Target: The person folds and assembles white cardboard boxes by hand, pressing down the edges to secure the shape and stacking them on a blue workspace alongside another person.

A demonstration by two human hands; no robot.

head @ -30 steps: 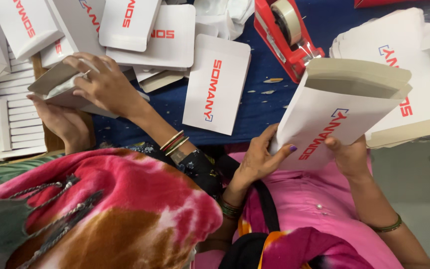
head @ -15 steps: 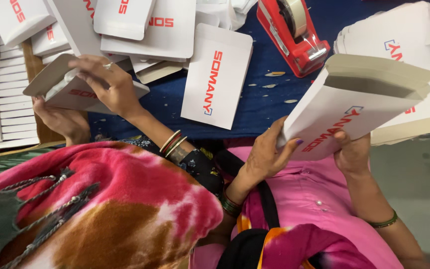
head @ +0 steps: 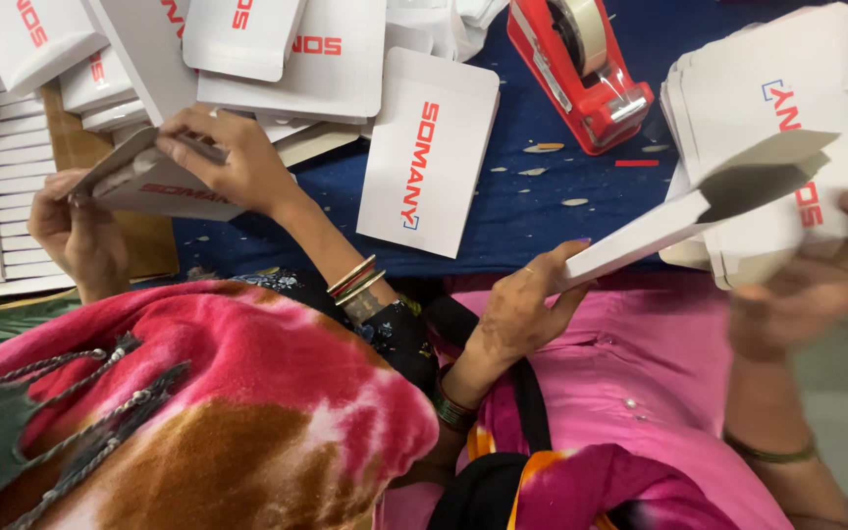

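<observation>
Head view: left hand [head: 517, 314] pinches the lower edge of the half-folded white box [head: 709, 211], held over the lap near the stack [head: 787, 88]. Right hand [head: 817, 280] is blurred; grip can't be told. A co-worker's hands [head: 238, 162] fold another box. Judgement: keep the edge pinched firm and square the flap before pressing.

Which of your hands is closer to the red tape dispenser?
Left. The left hand grips the folded white box below the red tape dispenser; the blurred right hand sits farther out at the frame's edge.
</observation>
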